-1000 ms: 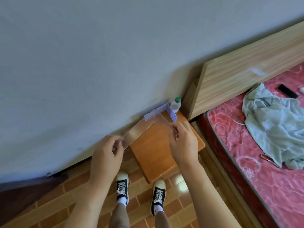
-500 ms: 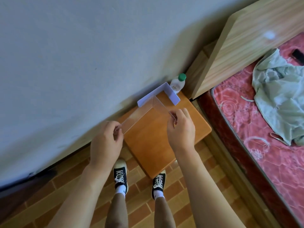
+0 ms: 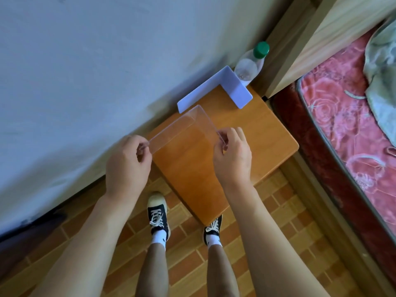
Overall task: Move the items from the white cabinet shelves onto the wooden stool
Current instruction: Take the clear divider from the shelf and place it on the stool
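Both hands hold a clear acrylic L-shaped panel [image 3: 188, 127] over the wall side of the wooden stool [image 3: 246, 151]. The left hand [image 3: 126, 166] pinches one end of it between thumb and fingertips, and the right hand [image 3: 232, 159] pinches the other end the same way. Whether its lower edges touch the wood I cannot tell.

To set it down well, I would lower both ends evenly so that the bottom edges meet the top together, and let go only once it stands on its own. Such a thin, slick piece looks likely to slide or tip if one hand releases first.

A white L-shaped panel [image 3: 216, 91] already stands at the far corner of the stool, just beyond the clear one, so there is little room to push further back. A clear bottle with a green cap [image 3: 251, 63] stands behind that, by the wall [image 3: 107, 50]. The wooden headboard [image 3: 334, 33] and the red floral mattress [image 3: 347, 129] lie to the right, clear of the work. The white cabinet is not in sight.
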The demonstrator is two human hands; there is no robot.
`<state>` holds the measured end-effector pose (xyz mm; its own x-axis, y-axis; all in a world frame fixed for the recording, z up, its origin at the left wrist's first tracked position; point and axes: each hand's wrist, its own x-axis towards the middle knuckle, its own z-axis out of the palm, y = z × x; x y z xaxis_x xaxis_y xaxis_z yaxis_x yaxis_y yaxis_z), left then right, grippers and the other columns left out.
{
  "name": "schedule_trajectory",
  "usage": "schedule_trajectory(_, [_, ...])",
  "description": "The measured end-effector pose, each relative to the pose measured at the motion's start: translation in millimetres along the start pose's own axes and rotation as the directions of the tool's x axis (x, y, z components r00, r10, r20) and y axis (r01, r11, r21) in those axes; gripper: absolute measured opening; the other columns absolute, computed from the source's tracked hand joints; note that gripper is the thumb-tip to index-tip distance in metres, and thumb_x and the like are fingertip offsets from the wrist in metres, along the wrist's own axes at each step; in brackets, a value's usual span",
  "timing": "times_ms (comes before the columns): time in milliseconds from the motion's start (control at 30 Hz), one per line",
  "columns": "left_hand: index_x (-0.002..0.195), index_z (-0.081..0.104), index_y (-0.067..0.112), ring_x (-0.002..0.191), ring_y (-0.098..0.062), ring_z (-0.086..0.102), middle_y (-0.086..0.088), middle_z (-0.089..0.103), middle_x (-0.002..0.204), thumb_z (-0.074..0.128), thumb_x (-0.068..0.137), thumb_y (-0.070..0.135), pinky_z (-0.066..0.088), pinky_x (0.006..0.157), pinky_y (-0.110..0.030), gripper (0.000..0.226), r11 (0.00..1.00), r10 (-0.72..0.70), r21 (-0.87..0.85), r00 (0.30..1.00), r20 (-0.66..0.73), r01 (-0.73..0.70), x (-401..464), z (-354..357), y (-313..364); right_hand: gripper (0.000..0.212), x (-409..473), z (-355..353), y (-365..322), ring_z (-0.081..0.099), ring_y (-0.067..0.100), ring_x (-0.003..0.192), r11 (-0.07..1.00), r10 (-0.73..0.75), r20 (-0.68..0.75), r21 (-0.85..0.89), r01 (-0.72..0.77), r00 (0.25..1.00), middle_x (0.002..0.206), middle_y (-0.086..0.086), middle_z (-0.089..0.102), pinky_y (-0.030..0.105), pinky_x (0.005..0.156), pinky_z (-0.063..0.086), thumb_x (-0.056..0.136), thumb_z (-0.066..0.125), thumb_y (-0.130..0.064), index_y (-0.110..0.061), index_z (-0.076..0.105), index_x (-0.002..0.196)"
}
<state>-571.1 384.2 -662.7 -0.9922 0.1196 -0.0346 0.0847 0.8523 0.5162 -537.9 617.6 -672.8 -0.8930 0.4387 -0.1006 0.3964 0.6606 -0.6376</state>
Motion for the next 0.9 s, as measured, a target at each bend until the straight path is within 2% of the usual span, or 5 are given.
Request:
schedule_trajectory(167, [0.104,0.069,0.008,0.083,-0.016,0.062,-0.006,0.069,0.098,0.065,0.097,0.008,0.046,0.071,-0.025,0.008,1.000,0.009,-0.009,1.000,-0.020,-0.009,3,20,-20,0.020,-1,21,10,0.056,0.012,0.083,0.999,-0.025,-0.028,0.025,0.026,0.999,0.103,-0.005,0.058,0.034,0.069,0.054,0.100,0.058,-0.004,-0.013,0.068,0.114])
schedule_trajectory(467, [0.106,0.069,0.008,0.084,-0.022,0.068,-0.007,0.071,0.098,0.065,0.098,0.009,0.049,0.074,-0.027,0.009,0.999,0.012,-0.030,1.000,-0.013,-0.012,-4,45,-40,0.020,1,44,31,0.055,0.017,0.079,0.998,-0.052,-0.041,0.022,0.053,0.998,0.100,-0.002,0.057,0.041,0.065,0.053,0.097,0.057,-0.004,-0.013,0.068,0.111])
schedule_trajectory(633, [0.105,0.069,0.008,0.083,-0.021,0.068,-0.007,0.071,0.098,0.065,0.098,0.010,0.048,0.074,-0.025,0.009,1.000,0.014,-0.020,1.000,-0.008,-0.014,-7,53,-45,0.020,-1,51,39,0.056,0.017,0.079,0.997,-0.075,-0.042,0.034,0.076,0.996,0.100,-0.002,0.058,0.037,0.065,0.053,0.098,0.058,-0.002,-0.010,0.069,0.112])
schedule_trajectory(800, [0.106,0.066,0.010,0.082,-0.025,0.068,-0.006,0.071,0.099,0.064,0.098,0.012,0.057,0.070,-0.037,0.009,0.999,-0.020,-0.049,1.000,0.005,0.020,-6,58,-50,0.020,-1,54,43,0.056,0.014,0.080,0.995,-0.089,-0.035,0.044,0.091,0.995,0.102,-0.002,0.060,0.038,0.066,0.055,0.098,0.059,-0.003,-0.011,0.069,0.113])
schedule_trajectory(900, [0.110,0.066,0.011,0.087,-0.019,0.064,-0.005,0.070,0.105,0.068,0.097,0.014,0.050,0.068,-0.026,0.014,0.999,-0.032,-0.026,0.999,0.015,0.032,-6,60,-47,0.019,0,49,44,0.057,0.012,0.081,0.995,-0.098,-0.018,0.021,0.099,0.995,0.104,-0.004,0.060,0.037,0.068,0.057,0.098,0.063,-0.006,-0.012,0.070,0.115])
